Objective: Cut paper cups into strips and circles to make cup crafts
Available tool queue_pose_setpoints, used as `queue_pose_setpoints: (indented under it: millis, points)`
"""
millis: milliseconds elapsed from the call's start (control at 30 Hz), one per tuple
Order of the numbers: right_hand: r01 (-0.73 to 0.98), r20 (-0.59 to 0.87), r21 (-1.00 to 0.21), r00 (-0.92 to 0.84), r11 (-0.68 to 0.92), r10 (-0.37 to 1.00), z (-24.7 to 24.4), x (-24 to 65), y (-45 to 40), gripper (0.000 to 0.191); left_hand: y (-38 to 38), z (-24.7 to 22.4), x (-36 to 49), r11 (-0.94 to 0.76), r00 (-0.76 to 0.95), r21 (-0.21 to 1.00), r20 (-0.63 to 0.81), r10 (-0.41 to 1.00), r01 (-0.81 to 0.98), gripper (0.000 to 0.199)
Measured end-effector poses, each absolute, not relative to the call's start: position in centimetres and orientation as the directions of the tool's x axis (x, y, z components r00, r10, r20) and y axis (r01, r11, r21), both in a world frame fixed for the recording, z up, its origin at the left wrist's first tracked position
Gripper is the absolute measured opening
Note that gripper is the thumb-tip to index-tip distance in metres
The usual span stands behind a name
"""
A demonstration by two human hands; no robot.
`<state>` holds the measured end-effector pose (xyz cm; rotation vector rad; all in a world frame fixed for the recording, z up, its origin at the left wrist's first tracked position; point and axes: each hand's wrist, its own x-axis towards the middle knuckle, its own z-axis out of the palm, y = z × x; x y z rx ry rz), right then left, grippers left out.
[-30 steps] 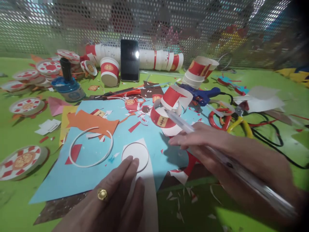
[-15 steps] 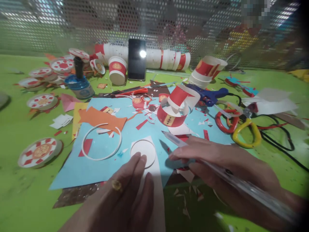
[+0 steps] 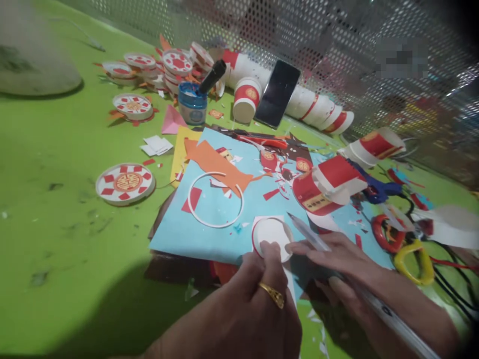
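My left hand (image 3: pixel 258 294), with a gold ring on one finger, is closed at the near edge of a white round cup bottom (image 3: pixel 275 232) with a thin raised rim. Beneath that disc lies a white strip of paper (image 3: pixel 258 220), mostly hidden by my fingers. In my right hand (image 3: pixel 359 271) is a clear ballpoint pen (image 3: pixel 309 233), its tip pointing up and left above the blue paper (image 3: pixel 209 244). A right fingertip reaches the disc's right edge. To the left rests an open white ring (image 3: pixel 191 212).
Decorated discs (image 3: pixel 125 184) lie at left. Behind stand a blue glue jar (image 3: pixel 192 104), a paper cup (image 3: pixel 245 99) and a phone (image 3: pixel 279 94). Red cup pieces (image 3: pixel 322 184), a blue glue gun (image 3: pixel 379 189) and red-and-yellow-handled scissors (image 3: pixel 413 264) are at right, among paper scraps.
The view has tilted and swung left, so objects appear shifted right. My right hand has come closer to the cup bottom, and my left fingers have curled at its edge.
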<state>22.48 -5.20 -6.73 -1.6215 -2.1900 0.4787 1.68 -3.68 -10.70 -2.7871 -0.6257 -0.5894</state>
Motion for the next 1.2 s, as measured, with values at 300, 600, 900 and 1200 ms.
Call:
queue_pose_setpoints:
  millis: [300, 600, 900, 1200]
  points:
    - [0.889, 0.024, -0.344, -0.315, 0.303, 0.949, -7.1, 23.1, -5.8, 0.030, -4.3, -10.7, 1.9, -0.865, 0.829, -0.151, 0.402, 0.388, 0.478, 0.017]
    - [0.886, 0.093, -0.408, -0.200, 0.221, 0.975, -7.2, 22.5, -6.6, 0.031, -4.7, -11.0, 1.9, -0.863, 0.780, -0.078, 0.472, 0.410, 0.500, 0.018]
    - [0.838, 0.063, -0.457, -0.305, 0.299, 0.950, -6.0, 22.6, -6.5, 0.036, -4.0, -11.1, 1.5, -0.908, 0.789, -0.081, 0.530, 0.311, 0.412, 0.019]
    - [0.869, 0.228, -0.404, -0.207, 0.286, 0.951, -2.8, 22.1, -4.5, 0.020, -4.1, -11.2, 1.7, -0.921, 0.835, -0.098, 0.464, 0.294, 0.378, 0.024]
